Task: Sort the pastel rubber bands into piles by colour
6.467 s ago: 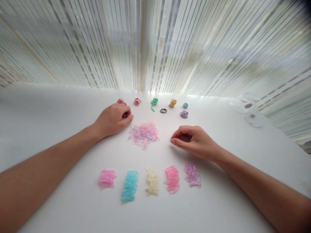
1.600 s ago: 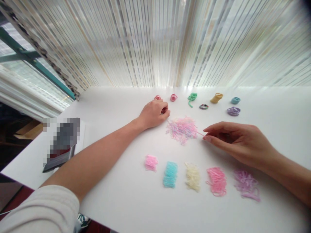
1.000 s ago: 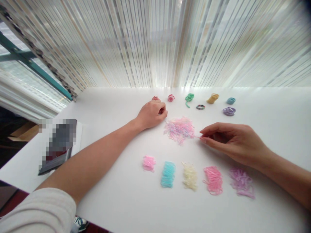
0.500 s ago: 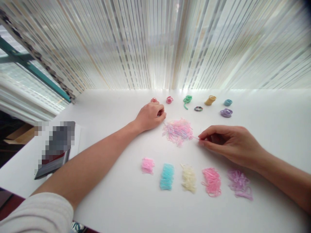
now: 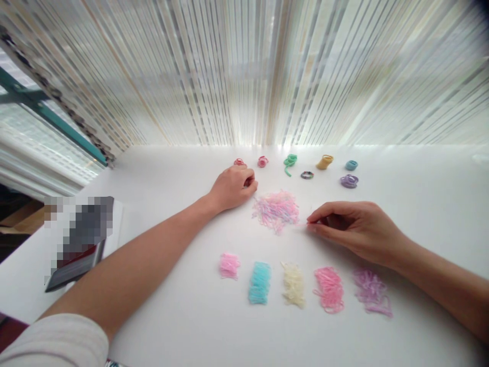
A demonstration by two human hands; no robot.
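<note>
A mixed heap of tiny pastel elastic bands (image 5: 276, 210) lies mid-table. My right hand (image 5: 353, 229) rests just right of it, thumb and forefinger pinched together at the heap's edge, on a thin pink band I can barely make out. My left hand (image 5: 231, 186) sits curled in a loose fist at the heap's upper left, fingers closed on something I cannot make out. Nearer me are sorted piles: small pink (image 5: 229, 265), turquoise (image 5: 260, 283), cream (image 5: 293, 284), pink (image 5: 329, 289) and lilac (image 5: 371, 291).
A row of thicker hair ties lies at the back: red (image 5: 239, 162), pink (image 5: 262, 161), green (image 5: 289, 162), multicoloured (image 5: 306, 175), yellow (image 5: 324, 162), blue (image 5: 351, 165), purple (image 5: 349, 181). A dark blurred flat object (image 5: 78, 239) lies at the left table edge. Striped curtains hang behind.
My right hand has crept left to the mixed heap's edge and tightened its pinch. The left hand has stayed put. The view has drifted so everything sits slightly lower and further left.
</note>
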